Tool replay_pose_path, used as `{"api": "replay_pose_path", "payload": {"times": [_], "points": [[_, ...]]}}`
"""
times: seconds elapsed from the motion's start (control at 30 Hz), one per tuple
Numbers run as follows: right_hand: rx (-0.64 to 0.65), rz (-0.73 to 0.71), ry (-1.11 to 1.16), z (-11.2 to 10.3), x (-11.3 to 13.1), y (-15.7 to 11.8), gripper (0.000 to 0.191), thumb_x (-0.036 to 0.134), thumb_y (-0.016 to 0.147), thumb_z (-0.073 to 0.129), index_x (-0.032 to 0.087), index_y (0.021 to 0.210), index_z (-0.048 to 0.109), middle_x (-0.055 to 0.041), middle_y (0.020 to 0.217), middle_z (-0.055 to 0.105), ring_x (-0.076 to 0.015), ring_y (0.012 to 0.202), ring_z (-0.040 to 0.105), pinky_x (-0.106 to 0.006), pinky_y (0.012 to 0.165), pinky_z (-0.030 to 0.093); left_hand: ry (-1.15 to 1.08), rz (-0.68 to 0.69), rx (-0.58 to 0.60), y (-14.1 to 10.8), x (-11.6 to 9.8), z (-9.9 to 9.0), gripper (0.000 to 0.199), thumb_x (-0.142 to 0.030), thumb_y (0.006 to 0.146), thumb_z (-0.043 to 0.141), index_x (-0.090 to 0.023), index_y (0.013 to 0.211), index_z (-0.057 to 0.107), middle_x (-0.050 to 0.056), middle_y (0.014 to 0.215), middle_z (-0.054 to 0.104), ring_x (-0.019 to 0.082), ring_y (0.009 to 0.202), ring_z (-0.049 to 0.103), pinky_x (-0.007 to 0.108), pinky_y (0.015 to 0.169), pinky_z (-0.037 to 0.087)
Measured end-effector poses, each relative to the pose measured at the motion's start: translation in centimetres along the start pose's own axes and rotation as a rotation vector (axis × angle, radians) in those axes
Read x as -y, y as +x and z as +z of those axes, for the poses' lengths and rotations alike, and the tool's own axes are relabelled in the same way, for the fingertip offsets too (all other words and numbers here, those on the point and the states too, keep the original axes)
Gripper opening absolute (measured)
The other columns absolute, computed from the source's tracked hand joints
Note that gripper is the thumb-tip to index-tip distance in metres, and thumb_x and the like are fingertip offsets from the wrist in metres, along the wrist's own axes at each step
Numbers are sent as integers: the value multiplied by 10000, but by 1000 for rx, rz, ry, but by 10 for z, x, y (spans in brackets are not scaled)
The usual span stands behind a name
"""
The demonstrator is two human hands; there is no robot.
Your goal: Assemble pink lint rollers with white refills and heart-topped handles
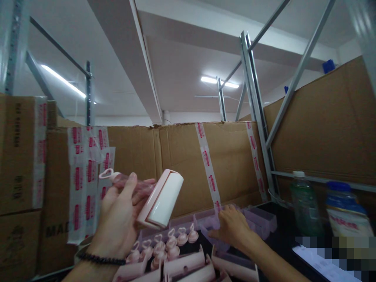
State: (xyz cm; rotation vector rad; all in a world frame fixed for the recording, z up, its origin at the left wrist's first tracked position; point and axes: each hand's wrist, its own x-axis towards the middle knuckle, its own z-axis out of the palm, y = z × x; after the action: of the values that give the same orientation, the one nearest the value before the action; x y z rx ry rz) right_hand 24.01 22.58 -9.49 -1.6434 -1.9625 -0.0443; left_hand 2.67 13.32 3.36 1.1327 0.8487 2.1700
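My left hand (122, 211) is wrapped round the clear pink handle of a lint roller (166, 197), holding it tilted above the table. The roller has a white roll in a pink holder, and a heart-shaped loop ends the handle. Lower right of it, my right hand (232, 227) has its fingers curled over a see-through purple plastic cover (216, 235), partly hidden by the hand. Pink heart-topped end caps (172, 250) stand in a cluster between the hands. Pink roller holders (185, 264) lie in front, cut off by the lower edge.
More purple covers (261, 219) lie right of my right hand. A green-tinted bottle (305, 203) and a blue-lidded jar (346, 207) stand at the right, near a white sheet or screen (317, 262). Taped cardboard (182, 156) walls the back; cartons (20, 156) stack left. Metal posts (255, 86) rise behind.
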Motion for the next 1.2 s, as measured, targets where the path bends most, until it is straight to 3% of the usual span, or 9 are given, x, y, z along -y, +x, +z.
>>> {"api": "replay_pose_path", "payload": {"times": [0.17, 0.37, 0.77, 0.9, 1.03, 1.1, 1.2], "points": [[62, 12, -144, 8, 5, 1, 493, 433, 661, 749, 97, 1022, 760, -245, 1150, 697, -403, 1128, 592, -467, 935, 459, 25, -5, -6, 0, 1, -2, 165, -148, 923, 563, -212, 786, 497, 108, 749, 773, 168, 568, 707, 251, 492, 591], [74, -11, -176, 10, 6, -3, 555, 437, 651, 762, 59, 1057, 738, -259, 1180, 685, -408, 1136, 579, -486, 957, 444, 31, 11, -13, 1, 3, -2, 151, -149, 926, 565, -207, 803, 499, 110, 731, 771, 172, 602, 726, 259, 550, 609], [7, -51, -94, 19, 6, -4, 356, 239, 647, 698, 56, 950, 740, -285, 1100, 689, -443, 1110, 578, -489, 907, 445, 65, 38, 58, 2, 5, -6, 163, -163, 922, 566, -205, 778, 504, 89, 763, 768, 173, 630, 728, 264, 591, 608], [-77, -49, 13, 14, 3, 1, 407, 279, 652, 690, 59, 993, 696, -281, 1100, 669, -445, 1071, 591, -492, 876, 444, 53, 32, 54, 3, 5, -7, 159, -167, 917, 580, -207, 785, 502, 73, 767, 761, 163, 597, 709, 268, 571, 602], [-167, -56, 180, -1, -3, 11, 340, 301, 721, 649, 125, 1010, 624, -176, 985, 680, -332, 916, 657, -401, 790, 471, 20, 16, 59, 5, 3, -7, 152, -172, 908, 600, -212, 805, 496, 46, 765, 748, 154, 605, 707, 263, 585, 600], [-216, -75, 264, -10, -5, 18, 353, 334, 772, 622, 163, 1078, 577, -124, 1007, 673, -279, 926, 660, -362, 802, 479, 8, 16, 61, 5, 2, -8, 145, -170, 910, 598, -213, 819, 493, 48, 776, 750, 151, 621, 711, 264, 610, 602], [-290, -140, 660, -25, -4, 24, 496, 385, 789, 635, 203, 1222, 474, -87, 1059, 671, -251, 959, 664, -351, 829, 497, -11, 19, 62, 3, 2, -8, 134, -161, 914, 585, -216, 840, 488, 53, 792, 752, 159, 650, 722, 284, 633, 608]]}}
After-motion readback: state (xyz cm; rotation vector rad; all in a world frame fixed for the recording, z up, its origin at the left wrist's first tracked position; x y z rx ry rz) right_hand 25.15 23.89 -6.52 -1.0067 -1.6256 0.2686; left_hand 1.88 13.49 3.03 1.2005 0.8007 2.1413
